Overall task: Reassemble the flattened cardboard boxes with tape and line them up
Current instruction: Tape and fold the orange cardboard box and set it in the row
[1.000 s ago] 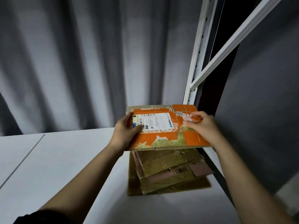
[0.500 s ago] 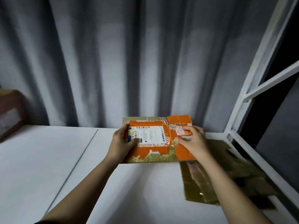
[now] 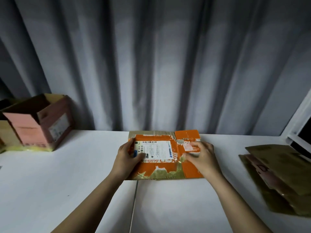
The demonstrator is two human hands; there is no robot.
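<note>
A flattened orange cardboard box (image 3: pixel 161 167) with a white shipping label is held flat just above the white table (image 3: pixel 67 174), in the middle of the view. My left hand (image 3: pixel 125 158) grips its left edge, thumb on the label. My right hand (image 3: pixel 202 158) grips its right part, thumb on top. A stack of flattened brown boxes (image 3: pixel 279 175) lies on the table at the right. An assembled pink-brown box (image 3: pixel 42 125) with open top flaps stands at the back left.
Grey curtains (image 3: pixel 151 64) hang behind the table. A white shelf frame (image 3: pixel 297 121) rises at the right edge. Another box (image 3: pixel 5 132) is partly visible at the far left. A seam (image 3: pixel 134 204) runs down the tabletop.
Both hands have carried the orange flattened box leftward, away from the stack at the right, to the table's middle. The view turned left and the assembled box came into sight.
</note>
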